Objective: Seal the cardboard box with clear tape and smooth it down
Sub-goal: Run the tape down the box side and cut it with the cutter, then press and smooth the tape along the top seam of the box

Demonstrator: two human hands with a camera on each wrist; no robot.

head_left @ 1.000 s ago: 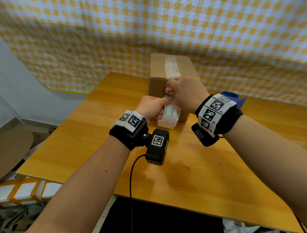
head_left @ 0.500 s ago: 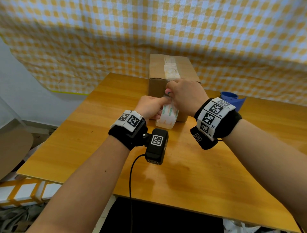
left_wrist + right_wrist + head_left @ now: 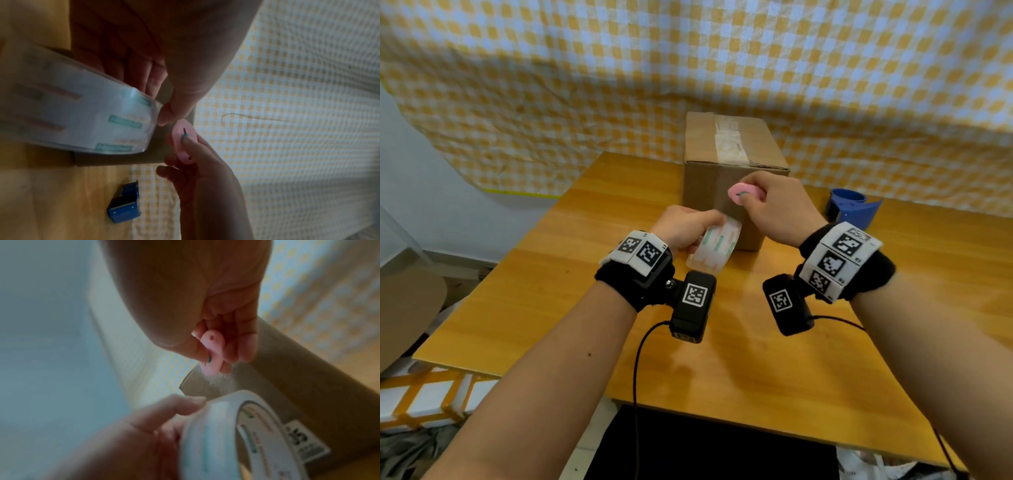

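A closed cardboard box (image 3: 705,150) stands on the wooden table (image 3: 585,284), with clear tape (image 3: 729,145) running along its top seam. My left hand (image 3: 685,228) grips a roll of clear tape (image 3: 717,248) just in front of the box's near face, thumb on the roll's edge. The same roll (image 3: 82,116) fills the left wrist view. My right hand (image 3: 774,205) pinches a small pink cutter (image 3: 744,193) against the near face, above the roll. The pink cutter (image 3: 211,352) sits between thumb and fingers, with the roll (image 3: 236,434) below it.
A blue tape dispenser (image 3: 851,207) lies on the table right of the box; it shows too as the blue dispenser (image 3: 124,205). A yellow-checked cloth (image 3: 722,68) hangs behind the table. A label (image 3: 304,439) is stuck low on the box's side.
My right hand has lifted away from the roll and turned, so the pink cutter now shows. The left hand with the roll has dropped slightly and tilted.
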